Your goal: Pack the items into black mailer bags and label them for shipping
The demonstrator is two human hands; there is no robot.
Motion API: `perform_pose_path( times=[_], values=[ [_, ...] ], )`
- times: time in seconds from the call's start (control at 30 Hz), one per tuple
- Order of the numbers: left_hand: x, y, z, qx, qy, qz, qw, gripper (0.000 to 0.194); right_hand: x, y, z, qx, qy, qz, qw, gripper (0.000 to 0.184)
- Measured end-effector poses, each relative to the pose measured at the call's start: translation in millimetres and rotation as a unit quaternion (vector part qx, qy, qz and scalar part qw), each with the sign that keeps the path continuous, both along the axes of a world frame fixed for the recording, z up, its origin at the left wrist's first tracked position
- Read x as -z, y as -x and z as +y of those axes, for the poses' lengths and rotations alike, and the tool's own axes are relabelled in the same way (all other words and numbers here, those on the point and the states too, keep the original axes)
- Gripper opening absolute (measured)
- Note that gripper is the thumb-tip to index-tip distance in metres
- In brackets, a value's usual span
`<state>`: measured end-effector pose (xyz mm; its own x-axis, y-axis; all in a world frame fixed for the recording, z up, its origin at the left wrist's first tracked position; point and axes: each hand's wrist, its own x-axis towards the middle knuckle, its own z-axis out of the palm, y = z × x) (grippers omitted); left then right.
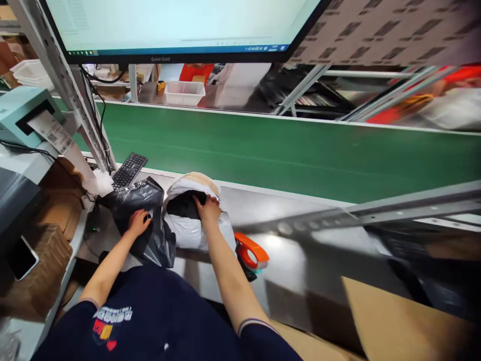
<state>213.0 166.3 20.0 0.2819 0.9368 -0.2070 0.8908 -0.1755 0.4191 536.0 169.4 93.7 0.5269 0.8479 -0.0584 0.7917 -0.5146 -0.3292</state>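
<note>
My left hand rests on a crumpled black plastic bag on the steel worktop, fingers curled down against it. My right hand reaches into the mouth of a white mailer bag and grips a dark item inside it. A tan flap shows at the top of the white bag. The two bags lie side by side and touch. An orange tape dispenser lies just right of my right forearm.
A green conveyor belt runs behind the worktop. Above it hangs a large monitor. A black keyboard and a label printer with a printed label sit left. A phone and cardboard boxes lie nearby.
</note>
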Motion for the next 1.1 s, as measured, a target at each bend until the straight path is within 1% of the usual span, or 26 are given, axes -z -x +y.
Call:
perform_pose_path(
  times=[0.07,0.13,0.2,0.27,0.33,0.37,0.43,0.47,0.53,0.6,0.63,0.7,0.73,0.8,0.87,0.9,0.97,1.03,1.1],
  values=[
    [-8.0,11.8,41.5,-0.033,-0.019,0.018,0.999,0.049,-5.4,-9.8,4.8,0.000,0.009,0.022,1.000,0.067],
    [-17.3,21.3,83.1,-0.051,-0.028,0.040,0.998,0.050,-12.8,-15.2,7.2,-0.013,0.029,0.041,0.999,0.067],
    [-25.9,26.6,116.3,-0.057,-0.028,0.063,0.996,0.051,-18.0,-19.1,1.6,-0.056,0.049,0.041,0.996,0.069],
    [-31.4,26.9,138.3,-0.056,-0.026,0.088,0.994,0.053,-16.0,-22.8,-14.0,-0.122,0.055,0.022,0.991,0.075],
    [-32.0,23.2,151.7,-0.056,-0.021,0.114,0.992,0.055,-5.0,-25.3,-35.6,-0.187,0.039,0.003,0.982,0.087],
    [-30.6,20.5,156.4,-0.057,-0.016,0.126,0.990,0.055,2.9,-25.7,-46.1,-0.209,0.021,-0.005,0.978,0.093],
    [-25.7,14.1,163.5,-0.056,0.002,0.147,0.988,0.050,19.3,-25.4,-61.5,-0.214,-0.030,-0.025,0.976,0.098],
    [-22.9,10.9,166.3,-0.053,0.014,0.155,0.986,0.045,26.2,-25.4,-64.9,-0.200,-0.056,-0.035,0.977,0.096],
    [-18.1,5.0,170.9,-0.044,0.033,0.163,0.985,0.033,34.2,-27.3,-62.7,-0.168,-0.090,-0.047,0.980,0.085],
    [-16.4,0.4,174.5,-0.026,0.043,0.157,0.986,0.025,32.8,-32.6,-50.6,-0.154,-0.094,-0.033,0.983,0.069],
    [-17.4,-1.3,176.4,-0.015,0.044,0.147,0.988,0.022,28.3,-36.1,-42.5,-0.146,-0.092,-0.016,0.985,0.063],
    [-23.4,-3.1,181.3,0.011,0.046,0.114,0.992,0.017,11.7,-42.7,-26.0,-0.115,-0.103,0.028,0.988,0.058],
    [-28.5,-3.1,184.5,0.023,0.048,0.092,0.994,0.015,-0.4,-45.2,-19.2,-0.096,-0.122,0.047,0.987,0.060],
    [-42.1,-1.6,192.3,0.042,0.055,0.043,0.997,0.015,-32.1,-48.1,-11.0,-0.074,-0.184,0.063,0.978,0.065],
    [-58.0,1.2,200.0,0.051,0.063,-0.011,0.997,0.017,-72.1,-51.1,-13.3,-0.081,-0.252,0.051,0.963,0.071],
    [-66.0,2.4,203.1,0.052,0.069,-0.039,0.996,0.019,-94.1,-54.1,-19.0,-0.084,-0.281,0.039,0.955,0.073],
    [-80.4,1.8,206.5,0.049,0.085,-0.098,0.990,0.023,-138.4,-66.0,-40.4,-0.072,-0.333,0.018,0.940,0.074],
    [-91.9,-5.5,205.5,0.037,0.100,-0.163,0.981,0.025,-178.0,-84.6,-74.0,-0.020,-0.386,0.004,0.922,0.074],
    [-100.5,-21.7,200.9,0.019,0.111,-0.230,0.967,0.026,-207.5,-103.9,-118.2,0.054,-0.456,-0.019,0.888,0.075]
  ],
)
